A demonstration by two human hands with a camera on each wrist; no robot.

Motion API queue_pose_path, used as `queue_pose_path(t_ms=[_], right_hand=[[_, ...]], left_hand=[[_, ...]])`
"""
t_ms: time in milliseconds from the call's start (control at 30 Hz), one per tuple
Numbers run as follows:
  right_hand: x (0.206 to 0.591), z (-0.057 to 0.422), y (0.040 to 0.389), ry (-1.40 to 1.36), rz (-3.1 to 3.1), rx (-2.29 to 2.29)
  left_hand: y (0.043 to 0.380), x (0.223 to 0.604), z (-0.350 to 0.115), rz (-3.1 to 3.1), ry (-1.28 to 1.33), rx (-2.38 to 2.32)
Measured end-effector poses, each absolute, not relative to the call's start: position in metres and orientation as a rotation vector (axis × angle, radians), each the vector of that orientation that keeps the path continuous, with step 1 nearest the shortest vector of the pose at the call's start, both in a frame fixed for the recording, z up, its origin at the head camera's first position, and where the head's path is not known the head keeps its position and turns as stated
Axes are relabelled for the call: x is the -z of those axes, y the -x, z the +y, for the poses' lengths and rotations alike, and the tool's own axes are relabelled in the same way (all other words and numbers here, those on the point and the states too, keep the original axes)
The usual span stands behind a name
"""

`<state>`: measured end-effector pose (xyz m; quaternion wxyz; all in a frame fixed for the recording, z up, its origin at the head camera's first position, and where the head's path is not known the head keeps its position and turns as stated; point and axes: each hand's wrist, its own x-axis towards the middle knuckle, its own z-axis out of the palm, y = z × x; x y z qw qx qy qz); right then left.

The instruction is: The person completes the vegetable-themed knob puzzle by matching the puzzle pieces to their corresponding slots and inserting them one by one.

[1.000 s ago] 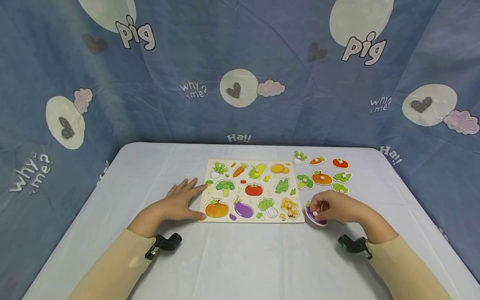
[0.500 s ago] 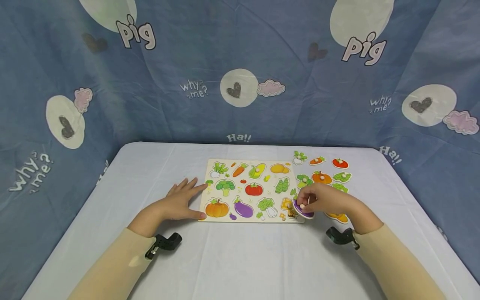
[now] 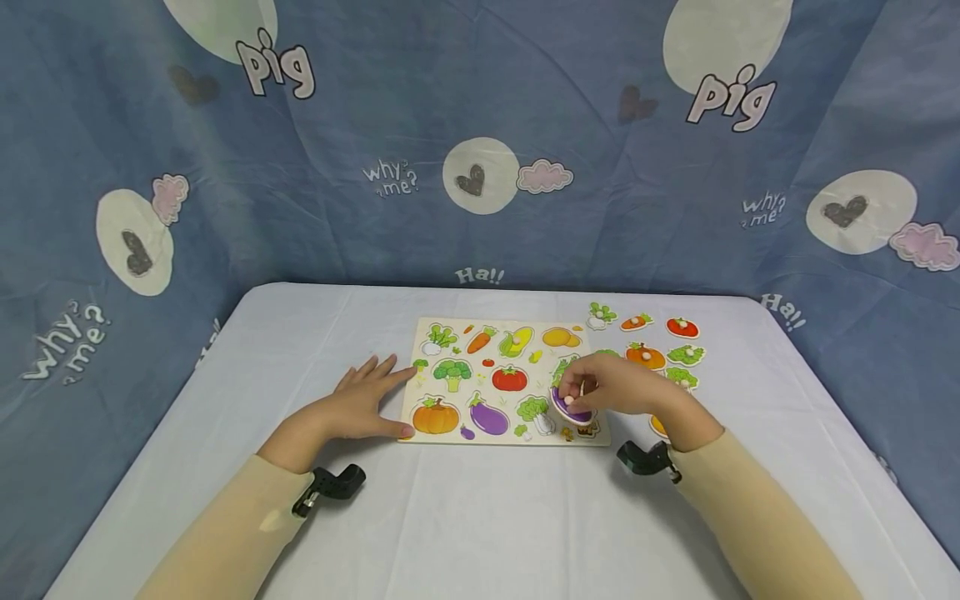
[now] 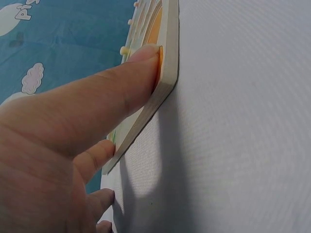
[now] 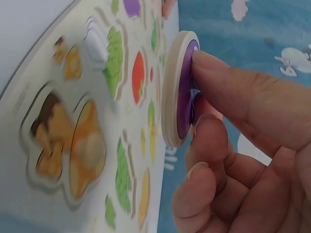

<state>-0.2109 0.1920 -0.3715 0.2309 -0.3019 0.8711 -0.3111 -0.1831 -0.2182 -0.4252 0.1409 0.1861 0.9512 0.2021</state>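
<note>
A wooden vegetable puzzle board lies on the white table. My right hand pinches an eggplant puzzle piece by its small knob and holds it over the board's right part. The right wrist view shows the eggplant piece on edge, raised off the board, near the mushroom piece. On the board, the printed eggplant slot is at the front, left of the held piece. My left hand has its fingers spread at the board's left edge; in the left wrist view the thumb presses the corner.
Right of the board lie loose knobbed pieces, among them a pumpkin, a tomato, a carrot and a radish. A corn piece sits in the board. A blue printed cloth hangs behind the table.
My right hand has carried the eggplant piece left, from the table beside the board to above its right part. The left hand stays in place.
</note>
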Motion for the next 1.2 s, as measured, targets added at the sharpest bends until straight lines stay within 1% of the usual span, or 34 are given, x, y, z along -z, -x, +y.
queue_pose_path(t_ms=[233, 733, 1200], right_hand=[[0.370, 0.167, 0.214, 0.812, 2.393, 0.846], [0.389, 0.118, 0.221, 0.935, 2.295, 0.888], [0.404, 0.088, 0.221, 0.886, 2.330, 0.875]], left_hand=[[0.184, 0.426, -0.219, 2.743, -0.536, -0.586], [0.185, 0.427, -0.219, 2.753, -0.547, -0.584], [0.186, 0.429, -0.218, 2.751, -0.525, -0.570]])
